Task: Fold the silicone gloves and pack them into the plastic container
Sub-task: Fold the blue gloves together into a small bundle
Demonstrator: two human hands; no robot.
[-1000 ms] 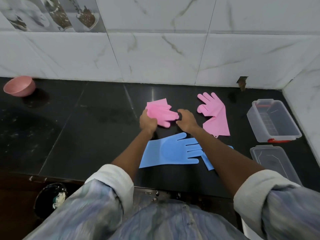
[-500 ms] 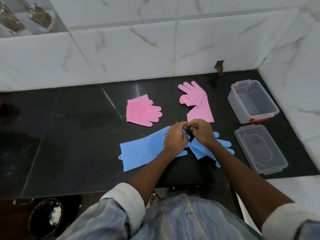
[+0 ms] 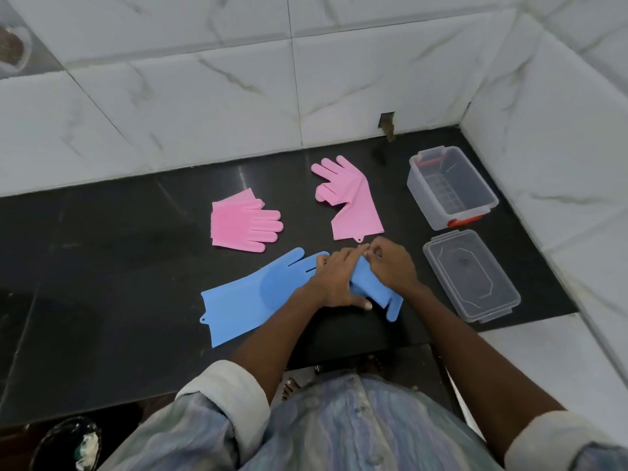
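Note:
A folded pink glove [image 3: 243,224] lies on the black counter [image 3: 102,266]. A second pink glove [image 3: 350,198] lies flat and unfolded behind my hands. One blue glove [image 3: 251,297] lies flat with its cuff to the left. My left hand [image 3: 336,283] rests on its finger end and on the second blue glove [image 3: 377,287]. My right hand [image 3: 390,263] pinches the upper edge of that second blue glove, which is partly hidden under both hands. The clear plastic container [image 3: 452,188] with red clips stands open at the right.
The container's clear lid [image 3: 470,275] lies flat in front of it. White marble tiled walls [image 3: 238,96] close the back and right side. A dark round bin [image 3: 68,443] sits below the counter edge at the lower left.
My hands let go of the folded pink glove and came down to the blue gloves. My right hand now pinches the second blue glove. The view has swung to the right.

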